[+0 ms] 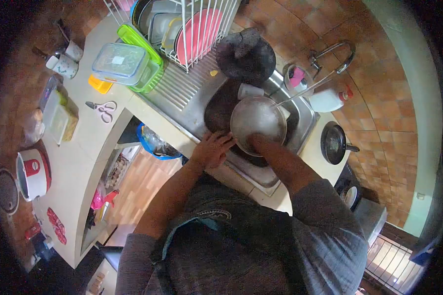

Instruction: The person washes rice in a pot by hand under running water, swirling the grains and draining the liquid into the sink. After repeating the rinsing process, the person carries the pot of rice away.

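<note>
- Steel bowl (257, 120) sits in the sink (306, 118), tilted towards the person, its near rim at the front edge of the basin.
- Left hand (211, 149): flat on the sink's front edge, fingers spread, tips touching the bowl's left rim.
- Right hand (259, 142): at the near rim, reaching into the bowl (blurred; cannot tell how the fingers lie).
- White cup (249, 91) in the basin just behind the bowl; a dark upturned pot (246, 55) beyond it on the drainboard.
- Tap (335, 55) arches over the far right corner; white bottle (327, 101) with a red cap beside it.
- Frying pan (333, 143) on the counter right of the sink.
- Dish rack (209, 37) holds a pink plate (198, 30).
- Clear lidded container (120, 61) rests on a green container (150, 71); scissors (103, 110) lie nearby.
</note>
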`<action>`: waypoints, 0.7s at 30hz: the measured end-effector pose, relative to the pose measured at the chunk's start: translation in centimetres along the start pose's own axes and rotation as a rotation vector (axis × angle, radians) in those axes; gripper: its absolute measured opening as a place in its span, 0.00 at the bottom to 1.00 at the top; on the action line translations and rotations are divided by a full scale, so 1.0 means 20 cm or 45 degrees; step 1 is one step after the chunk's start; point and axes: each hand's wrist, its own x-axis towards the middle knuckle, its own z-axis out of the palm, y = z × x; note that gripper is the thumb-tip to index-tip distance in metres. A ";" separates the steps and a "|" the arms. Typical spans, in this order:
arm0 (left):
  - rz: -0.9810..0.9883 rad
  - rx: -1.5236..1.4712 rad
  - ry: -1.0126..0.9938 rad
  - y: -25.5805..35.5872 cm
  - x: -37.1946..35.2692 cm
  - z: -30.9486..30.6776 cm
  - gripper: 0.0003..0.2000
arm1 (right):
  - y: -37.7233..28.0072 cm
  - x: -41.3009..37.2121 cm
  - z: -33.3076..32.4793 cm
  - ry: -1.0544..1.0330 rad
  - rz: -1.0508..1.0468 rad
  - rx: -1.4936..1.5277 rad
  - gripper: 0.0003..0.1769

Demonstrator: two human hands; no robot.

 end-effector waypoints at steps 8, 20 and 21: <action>-0.017 -0.023 0.048 0.01 0.00 -0.01 0.34 | -0.03 -0.04 0.00 -0.084 0.159 0.279 0.21; 0.001 -0.078 0.024 0.00 0.00 0.01 0.36 | 0.02 0.35 -0.09 -0.947 -0.330 1.050 0.22; 0.001 -0.068 0.023 0.00 0.01 0.00 0.35 | 0.03 0.46 -0.12 -1.169 -0.332 1.221 0.23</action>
